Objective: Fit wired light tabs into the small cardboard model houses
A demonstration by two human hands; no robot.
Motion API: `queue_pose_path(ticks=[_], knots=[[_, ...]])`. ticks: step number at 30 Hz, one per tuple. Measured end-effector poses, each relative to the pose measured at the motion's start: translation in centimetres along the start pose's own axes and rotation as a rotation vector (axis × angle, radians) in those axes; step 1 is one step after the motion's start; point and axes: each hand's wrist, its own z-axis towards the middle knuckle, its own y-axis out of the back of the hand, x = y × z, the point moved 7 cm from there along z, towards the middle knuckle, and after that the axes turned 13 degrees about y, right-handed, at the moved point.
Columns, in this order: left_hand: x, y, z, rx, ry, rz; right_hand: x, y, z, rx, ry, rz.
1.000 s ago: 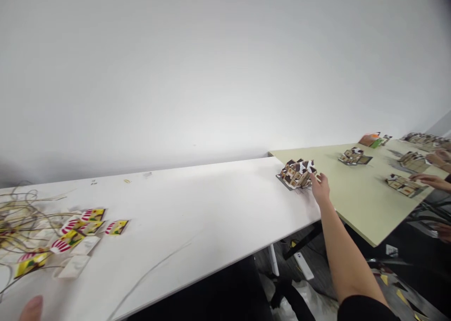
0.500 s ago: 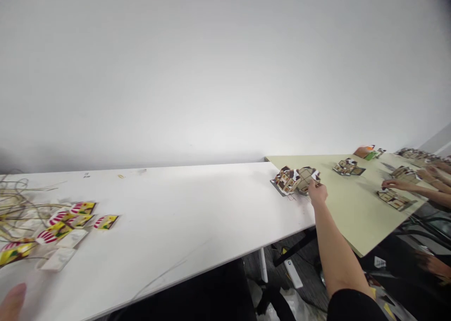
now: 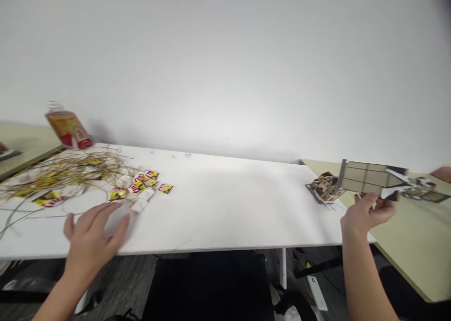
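Model house (image 3: 368,178) is up in the R hand (image 3: 368,213), near the R end of the white tbl (image 3: 229,203) where it meets the pale green tbl (image 3: 405,232); it's tipped on its side, grey base edge to the L, white-and-brown roof end to the R, beige wall w/ dark lines showing. R hand has thumb & fingers closed on the roof end from below; exact finger placement partly hidden. Just L of it, a second house (image 3: 326,187) sits on the white tbl's R end, thin wires by its base. Farther R, blurred house pieces (image 3: 419,188) show over the green tbl, details unclear, w/ part of another person's hand (image 3: 443,172) at the pic edge. L hand (image 3: 93,236) is empty, palm down, fingers spread, over the front L part of the white tbl; can't tell if it touches. Near its fingertips: white pieces (image 3: 141,202) & yellow tags (image 3: 165,188) w/ red stripes, beside a big tangle of cords (image 3: 73,171). Behind the tangle, a bottle (image 3: 70,128) w/ amber & red colouring, blurred, stands by the wall (image 3: 225,77). Black chair (image 3: 207,288) below the white tbl's front edge
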Motion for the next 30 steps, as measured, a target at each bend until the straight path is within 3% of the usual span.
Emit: queue_pose_path(ticks=[3, 6, 9, 11, 14, 18, 24, 30], knots=[[0.6, -0.3, -0.3, 0.020, -0.046, -0.014, 3.1, -3.1, -3.1, 0.076, -0.134, 0.217], [0.3, -0.1, -0.3, 0.078, -0.066, 0.009, 7.9, -6.6, -6.1, 0.373, -0.120, 0.279], [-0.7, 0.3, -0.3, 0.121, -0.070, 0.024, 13.7, -8.9, -9.2, 0.650, 0.135, 0.163], [-1.5, 0.2, 0.0, 0.160, -0.071, 0.047, 17.6, -9.9, -11.6, 0.742, 0.397, 0.063], [-3.3, -1.2, 0.8, 0.284, -0.108, 0.109, 22.0, -11.2, -15.4, 0.756, 0.760, -0.102], [-5.2, -4.3, 2.0, 0.547, -0.192, 0.170, 25.4, -12.6, -19.5, 0.665, 1.030, -0.272], [-6.7, -6.9, 3.3, 0.711, -0.203, 0.198, 28.8, -13.5, -22.8, 0.546, 1.199, -0.368], [-7.3, -8.8, 3.4, 0.818, -0.201, 0.199, 31.2, -15.4, -25.2, 0.489, 1.221, -0.351]])
